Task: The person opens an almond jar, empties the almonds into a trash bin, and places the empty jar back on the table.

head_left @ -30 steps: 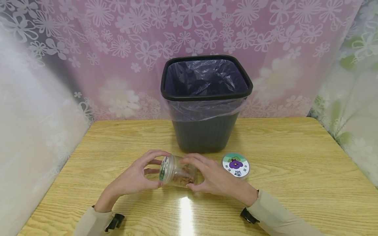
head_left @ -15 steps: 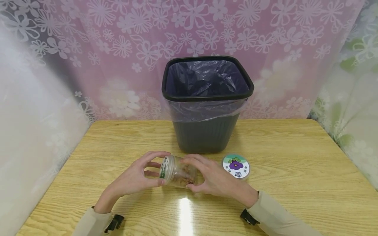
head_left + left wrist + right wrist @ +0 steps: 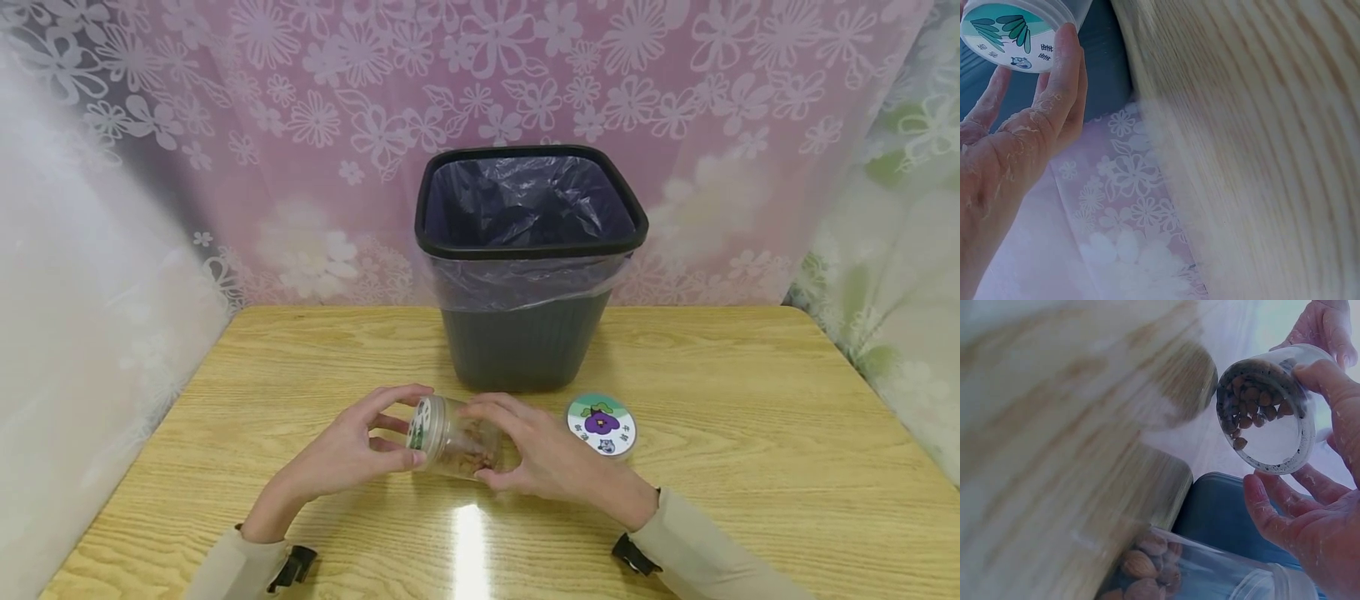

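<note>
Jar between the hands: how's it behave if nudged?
The jar would probably roll, being round and held on its side. The brown pieces inside likely shift, only part-filling it. It seems fairly stiff: no visible dent under the right hand.

The head view is bright, white glare streaks the near tabletop (image 3: 750,433), and both wrist views look hazy.

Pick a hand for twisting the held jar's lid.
Probably left: the left hand has its fingers at the lid, while the right hand grips the jar near its base.
</note>
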Tool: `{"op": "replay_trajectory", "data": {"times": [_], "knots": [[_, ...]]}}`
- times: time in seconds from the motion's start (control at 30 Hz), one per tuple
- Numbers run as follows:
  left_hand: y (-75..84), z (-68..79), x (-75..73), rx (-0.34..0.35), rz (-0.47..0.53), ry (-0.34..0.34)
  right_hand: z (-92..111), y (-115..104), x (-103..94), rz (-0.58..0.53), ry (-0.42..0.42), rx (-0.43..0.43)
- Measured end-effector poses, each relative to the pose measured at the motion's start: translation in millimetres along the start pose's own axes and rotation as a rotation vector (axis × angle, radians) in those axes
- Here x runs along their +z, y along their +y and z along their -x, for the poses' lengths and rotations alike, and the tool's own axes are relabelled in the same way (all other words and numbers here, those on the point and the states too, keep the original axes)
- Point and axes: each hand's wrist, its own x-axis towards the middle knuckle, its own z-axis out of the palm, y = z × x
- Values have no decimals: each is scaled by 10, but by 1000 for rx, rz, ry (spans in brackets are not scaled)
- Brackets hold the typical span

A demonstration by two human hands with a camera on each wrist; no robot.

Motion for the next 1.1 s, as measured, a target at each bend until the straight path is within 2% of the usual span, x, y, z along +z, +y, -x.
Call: {"op": "replay_trajectory", "data": {"times": [0.77,1.1], "knots": [[28,1,11,-30,-36,26,0,11,2,8,5,-9],[19,26,13,-20,10,-6,6,12,13,12,13,-13]]}}
